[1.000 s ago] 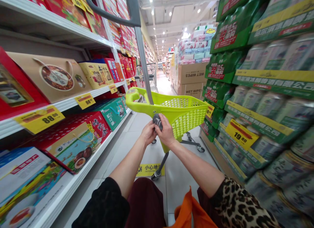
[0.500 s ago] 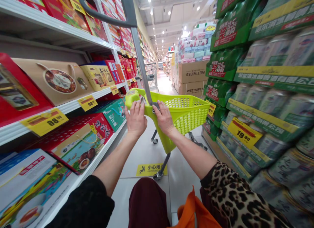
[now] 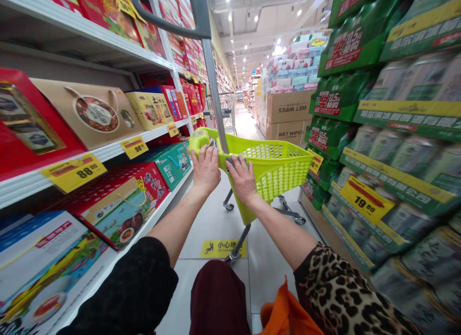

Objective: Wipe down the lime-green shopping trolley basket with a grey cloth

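Note:
A lime-green plastic shopping cart (image 3: 273,169) stands on the aisle floor in front of me, its grey handle pole (image 3: 215,90) rising up out of view. My left hand (image 3: 206,167) grips the near rim of the basket just left of the pole, fingers curled over the edge. My right hand (image 3: 243,177) lies on the rim right of the pole, fingers spread over a grey fitting at the pole's base. The basket looks empty inside.
Shelves of boxed gift sets (image 3: 108,205) with yellow price tags line the left. Stacked green packs of cans (image 3: 389,147) wall the right. Cardboard wet-wipes cartons (image 3: 288,109) and another cart (image 3: 226,111) stand further down. A yellow caution sticker (image 3: 223,248) marks the floor.
Both hands left the grey fitting low on the cart and rose to the basket rim, spreading apart to either side of the pole. The view shifted slightly.

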Demonstrator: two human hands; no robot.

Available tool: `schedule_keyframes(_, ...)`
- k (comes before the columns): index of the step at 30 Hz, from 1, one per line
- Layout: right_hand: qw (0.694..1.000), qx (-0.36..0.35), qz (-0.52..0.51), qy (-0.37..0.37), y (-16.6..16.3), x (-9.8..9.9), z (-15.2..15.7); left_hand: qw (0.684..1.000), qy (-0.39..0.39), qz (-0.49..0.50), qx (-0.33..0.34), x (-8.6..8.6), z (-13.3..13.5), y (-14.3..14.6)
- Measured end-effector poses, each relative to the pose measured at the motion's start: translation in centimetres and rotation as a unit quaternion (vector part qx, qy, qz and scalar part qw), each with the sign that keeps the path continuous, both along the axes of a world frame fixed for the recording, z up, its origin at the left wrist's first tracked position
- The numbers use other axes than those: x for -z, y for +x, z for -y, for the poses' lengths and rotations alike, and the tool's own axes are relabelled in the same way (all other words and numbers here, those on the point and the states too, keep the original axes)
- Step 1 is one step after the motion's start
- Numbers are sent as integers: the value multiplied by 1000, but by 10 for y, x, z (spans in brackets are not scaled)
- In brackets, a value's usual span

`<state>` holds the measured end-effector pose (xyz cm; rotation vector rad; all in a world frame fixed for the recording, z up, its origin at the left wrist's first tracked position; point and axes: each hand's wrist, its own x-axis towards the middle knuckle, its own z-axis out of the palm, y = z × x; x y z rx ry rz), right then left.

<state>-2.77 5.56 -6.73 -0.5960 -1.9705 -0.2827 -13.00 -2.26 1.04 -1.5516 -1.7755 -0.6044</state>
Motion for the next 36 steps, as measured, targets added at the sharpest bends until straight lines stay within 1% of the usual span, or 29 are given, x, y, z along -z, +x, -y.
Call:
schedule_keyframes(3,999,17,-29,2,-6,-2,-3,1000,-3,-3,-1,0,0,0)
schedule_keyframes(7,1000,-10,-21,11,-7,3,-5,1000,0,-2,4,0,-2,-1)
schedule_keyframes(10,999,-28,5,18,-1,18,-2,1000,1,2,6,0,-3,-2)
schedule_keyframes(15,998,-37,48,18,11,55,5,1000,-11,2,1,0,-5,-3)
schedule_keyframes(17,998,-39,48,12,14,59,6,1000,-14,-3,2,2,-6,-4)
schedule_keyframes(18,998,-40,43,10,15,56,6,1000,-14,-6,4,2,-6,-5)
schedule_keyframes(20,999,-38,16,9,15,40,4,1000,-15,-12,6,4,-6,-7)
schedule_keyframes(23,998,-32,-44,18,8,0,-2,1000,-13,-17,10,6,-7,-9)
schedule_keyframes(25,997,-30,-68,23,1,-22,-7,1000,-8,-13,18,6,-6,-10)
schedule_keyframes(27,997,-27,-69,23,-4,-30,-10,1000,-4,-9,24,6,-6,-10)
schedule_keyframes(29,998,-25,-53,20,-7,-25,-10,1000,-6,-9,21,5,-6,-9)
schedule_keyframes(36,1000,-22,-20,6,1,28,0,999,-8,-31,5,6,-6,-9)
